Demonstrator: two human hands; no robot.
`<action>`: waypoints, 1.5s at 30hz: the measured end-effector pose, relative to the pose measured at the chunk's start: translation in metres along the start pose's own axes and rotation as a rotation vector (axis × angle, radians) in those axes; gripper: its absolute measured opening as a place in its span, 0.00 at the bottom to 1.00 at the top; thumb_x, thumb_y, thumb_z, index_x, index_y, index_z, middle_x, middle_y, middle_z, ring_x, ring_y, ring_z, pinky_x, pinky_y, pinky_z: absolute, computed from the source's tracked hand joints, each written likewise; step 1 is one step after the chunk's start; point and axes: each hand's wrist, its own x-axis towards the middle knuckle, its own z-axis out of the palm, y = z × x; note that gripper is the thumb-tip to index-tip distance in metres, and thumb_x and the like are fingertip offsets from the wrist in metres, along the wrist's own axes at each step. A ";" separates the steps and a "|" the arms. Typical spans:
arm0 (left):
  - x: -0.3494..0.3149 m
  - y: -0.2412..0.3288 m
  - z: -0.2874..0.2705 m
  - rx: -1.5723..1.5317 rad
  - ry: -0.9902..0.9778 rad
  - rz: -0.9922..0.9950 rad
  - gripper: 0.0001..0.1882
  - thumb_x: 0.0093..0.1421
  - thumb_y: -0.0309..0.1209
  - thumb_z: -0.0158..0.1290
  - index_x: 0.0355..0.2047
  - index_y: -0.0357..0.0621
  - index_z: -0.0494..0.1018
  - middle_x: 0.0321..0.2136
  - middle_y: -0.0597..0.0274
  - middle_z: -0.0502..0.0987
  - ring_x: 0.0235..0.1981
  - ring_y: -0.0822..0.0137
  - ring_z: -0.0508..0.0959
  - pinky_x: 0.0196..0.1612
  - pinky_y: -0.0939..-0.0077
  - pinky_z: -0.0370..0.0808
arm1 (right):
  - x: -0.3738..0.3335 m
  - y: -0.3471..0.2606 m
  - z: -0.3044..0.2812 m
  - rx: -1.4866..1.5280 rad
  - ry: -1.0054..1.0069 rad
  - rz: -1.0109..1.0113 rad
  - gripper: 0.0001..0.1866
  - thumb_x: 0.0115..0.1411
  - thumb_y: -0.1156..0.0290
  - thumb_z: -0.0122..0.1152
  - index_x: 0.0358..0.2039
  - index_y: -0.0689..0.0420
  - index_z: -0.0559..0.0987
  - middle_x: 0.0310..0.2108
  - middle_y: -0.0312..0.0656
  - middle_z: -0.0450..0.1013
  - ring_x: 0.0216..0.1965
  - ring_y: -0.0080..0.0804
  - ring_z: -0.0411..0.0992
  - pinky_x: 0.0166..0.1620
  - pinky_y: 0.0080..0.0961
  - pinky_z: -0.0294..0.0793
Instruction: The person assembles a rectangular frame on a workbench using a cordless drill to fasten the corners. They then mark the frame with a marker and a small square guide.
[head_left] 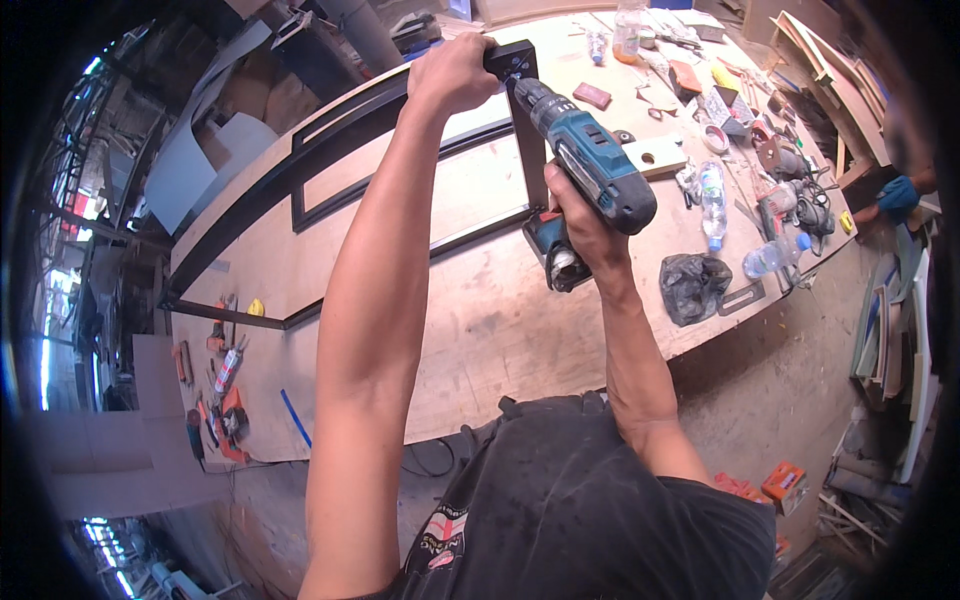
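Note:
A teal and black cordless drill (592, 160) is gripped by its handle in my right hand (592, 225). Its chuck points up and left at the corner of a black metal frame (270, 205), close to some screw heads there; whether the bit touches cannot be made out. My left hand (455, 72) is closed over the top rail of that frame, right beside the corner. The frame stands on a plywood worktable (470, 350) and stretches away to the left. Another black rectangular frame (300, 190) shows behind its rail.
To the right lie a water bottle (712, 200), a crumpled black bag (695, 288), a tape roll (715, 138) and a reddish block (592, 95). A sealant tube (230, 368) and orange tools (232, 415) are at the left end. Another person's arm (900, 195) shows at far right.

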 end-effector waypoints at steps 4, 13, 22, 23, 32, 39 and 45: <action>0.003 0.005 -0.004 -0.003 -0.052 -0.018 0.33 0.51 0.41 0.68 0.59 0.55 0.77 0.53 0.58 0.81 0.55 0.57 0.81 0.58 0.59 0.75 | 0.001 0.000 0.002 0.025 0.013 -0.006 0.27 0.62 0.82 0.62 0.61 0.59 0.68 0.40 0.38 0.74 0.28 0.16 0.73 0.26 0.15 0.76; 0.004 -0.002 0.004 0.013 0.054 0.007 0.28 0.52 0.42 0.67 0.55 0.59 0.81 0.47 0.59 0.85 0.51 0.56 0.84 0.53 0.60 0.79 | -0.001 0.003 0.004 0.033 0.005 -0.127 0.28 0.62 0.82 0.63 0.61 0.59 0.67 0.39 0.38 0.74 0.27 0.16 0.72 0.25 0.14 0.74; 0.003 0.002 -0.004 -0.001 -0.053 -0.025 0.36 0.53 0.50 0.68 0.60 0.53 0.77 0.56 0.58 0.81 0.57 0.57 0.80 0.61 0.58 0.74 | -0.004 0.001 0.003 -0.007 0.028 0.000 0.28 0.63 0.80 0.63 0.62 0.58 0.67 0.40 0.39 0.75 0.29 0.18 0.75 0.27 0.15 0.77; 0.004 0.001 -0.001 -0.005 -0.043 -0.022 0.35 0.53 0.50 0.68 0.60 0.54 0.78 0.55 0.58 0.81 0.56 0.57 0.81 0.60 0.58 0.74 | -0.005 0.000 0.002 -0.009 0.033 0.015 0.28 0.63 0.79 0.63 0.63 0.58 0.66 0.40 0.39 0.76 0.30 0.18 0.75 0.28 0.15 0.77; 0.018 -0.010 0.007 -0.106 -0.128 -0.014 0.29 0.55 0.52 0.67 0.55 0.54 0.81 0.43 0.57 0.85 0.45 0.61 0.85 0.51 0.61 0.77 | -0.029 0.022 -0.065 0.087 0.181 0.193 0.08 0.63 0.73 0.68 0.42 0.58 0.80 0.30 0.34 0.77 0.25 0.19 0.74 0.30 0.21 0.75; 0.031 -0.033 0.018 0.010 -0.041 0.070 0.29 0.58 0.56 0.62 0.55 0.56 0.82 0.42 0.59 0.86 0.45 0.62 0.85 0.51 0.60 0.78 | -0.055 0.139 -0.177 0.363 0.461 0.645 0.14 0.60 0.70 0.70 0.44 0.61 0.79 0.36 0.43 0.80 0.24 0.24 0.73 0.28 0.24 0.78; 0.000 0.025 -0.023 -0.162 -0.077 -0.087 0.22 0.59 0.50 0.64 0.44 0.47 0.84 0.38 0.52 0.85 0.45 0.54 0.84 0.50 0.60 0.78 | -0.078 0.178 -0.231 0.297 0.590 0.828 0.14 0.61 0.70 0.68 0.43 0.65 0.79 0.35 0.46 0.79 0.25 0.26 0.74 0.27 0.25 0.78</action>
